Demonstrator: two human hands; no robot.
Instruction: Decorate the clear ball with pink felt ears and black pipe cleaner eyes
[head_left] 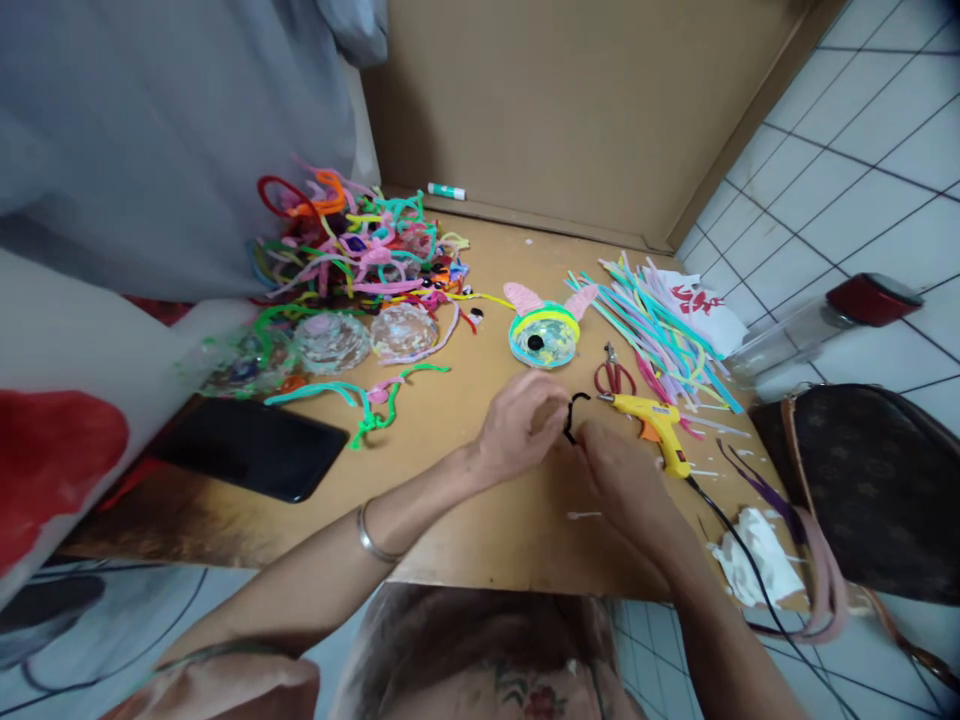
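Note:
A short bent black pipe cleaner (570, 420) is between my two hands above the table. My left hand (521, 425) pinches it near its middle, fingers curled. My right hand (619, 475) is closed at its lower end, with the fingertips partly hidden. Just beyond them sits a round pipe-cleaner craft piece (545, 335) with pink ears, a green and yellow band and one black dot. To the right lie red-handled scissors (615, 377) and a yellow glue gun (654, 420), its nozzle pointing left.
A tangled heap of coloured pipe cleaners (360, 240) and clear round pieces (330, 342) lie at the left, behind a black phone (255, 447). Straight pipe cleaners (652, 310) are bundled at the right. A crumpled tissue (754, 555), a cord and a brown bag (870, 480) line the right edge.

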